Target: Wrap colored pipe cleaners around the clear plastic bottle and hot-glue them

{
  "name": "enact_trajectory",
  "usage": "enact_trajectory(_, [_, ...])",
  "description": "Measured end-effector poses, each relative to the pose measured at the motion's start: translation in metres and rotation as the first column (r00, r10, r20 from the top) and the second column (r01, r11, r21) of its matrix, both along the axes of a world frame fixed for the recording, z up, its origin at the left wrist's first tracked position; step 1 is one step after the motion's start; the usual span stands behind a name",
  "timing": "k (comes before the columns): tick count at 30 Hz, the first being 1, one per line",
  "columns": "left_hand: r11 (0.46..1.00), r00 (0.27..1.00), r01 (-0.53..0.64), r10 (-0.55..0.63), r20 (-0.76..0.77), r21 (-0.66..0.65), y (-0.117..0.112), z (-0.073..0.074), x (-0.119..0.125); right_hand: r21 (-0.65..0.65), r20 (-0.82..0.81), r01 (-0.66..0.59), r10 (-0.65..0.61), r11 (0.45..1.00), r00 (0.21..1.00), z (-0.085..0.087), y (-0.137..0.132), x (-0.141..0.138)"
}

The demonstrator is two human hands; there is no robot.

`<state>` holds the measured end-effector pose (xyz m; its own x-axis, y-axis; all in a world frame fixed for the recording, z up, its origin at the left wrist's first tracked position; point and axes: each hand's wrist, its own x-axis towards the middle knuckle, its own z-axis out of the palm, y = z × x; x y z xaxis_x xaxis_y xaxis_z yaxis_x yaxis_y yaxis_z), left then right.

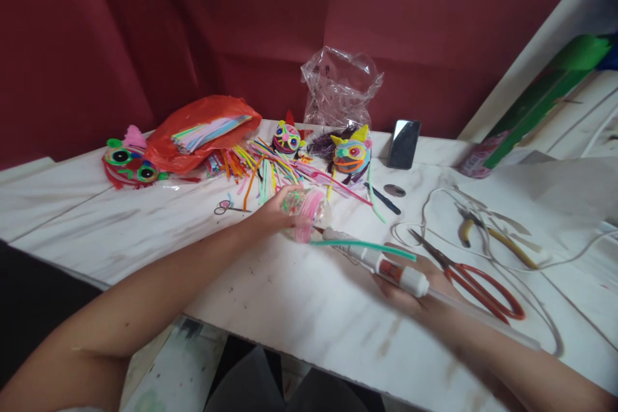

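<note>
My left hand (270, 214) is closed round a small clear cup (305, 208) wrapped in pink pipe cleaner, held just above the white table (299, 296). My right hand (415, 283) grips a white glue gun (376, 259) with a glue stick trailing behind it; its nozzle touches the cup's pink wrap. A green pipe cleaner (362, 245) runs along the gun from the cup.
Loose coloured pipe cleaners (255, 170), small scissors (226, 207), three finished pipe-cleaner faces (129, 164) (288, 137) (352, 154), a red bag (203, 132) and a clear bag (340, 87) lie behind. Red scissors (476, 280), yellow pliers (487, 235), a cord, a phone (403, 143) sit right.
</note>
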<state>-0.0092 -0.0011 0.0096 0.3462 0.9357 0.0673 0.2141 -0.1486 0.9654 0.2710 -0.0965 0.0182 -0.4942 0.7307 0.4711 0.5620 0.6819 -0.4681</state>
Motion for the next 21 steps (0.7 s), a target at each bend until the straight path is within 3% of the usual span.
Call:
enact_trajectory(6, [0.999,1.000,-0.018,0.017,-0.003,-0.047,-0.001,0.003,0.001,0.016,-0.035,0.000,0.001,1.000,0.999,-0.004,-0.001,-0.003])
enact_trajectory(8, [0.997,1.000,-0.011,0.013,0.021,-0.078,-0.002,0.005,0.003,0.026,-0.064,0.071,-0.069,0.997,0.996,-0.005,0.000,-0.002])
enact_trajectory(11, [0.994,0.997,-0.026,0.033,0.065,-0.105,-0.003,0.007,0.005,0.033,-0.086,0.279,-0.275,0.960,0.958,0.001,0.006,0.008])
enact_trajectory(13, [0.993,0.996,-0.052,0.060,0.068,-0.108,-0.004,0.008,0.005,0.048,-0.074,0.448,-0.444,0.893,0.893,0.010,0.016,0.021])
enact_trajectory(15, [0.993,0.996,-0.025,0.035,0.086,-0.112,-0.003,0.008,0.004,0.088,-0.021,0.636,-0.636,0.767,0.771,0.020,0.028,0.037])
enact_trajectory(17, [0.995,0.994,-0.044,0.053,0.096,-0.094,-0.001,0.007,0.003,0.100,0.155,0.742,-0.747,0.663,0.647,0.024,0.041,0.053])
enact_trajectory(19, [0.993,0.989,-0.086,0.095,0.114,-0.082,-0.001,0.007,0.002,0.085,0.366,0.825,-0.788,0.559,0.496,0.021,0.052,0.067])
enact_trajectory(21, [0.989,0.982,-0.089,0.107,0.158,-0.118,-0.001,0.008,0.003,0.060,0.530,0.851,-0.738,0.523,0.416,0.012,0.060,0.076])
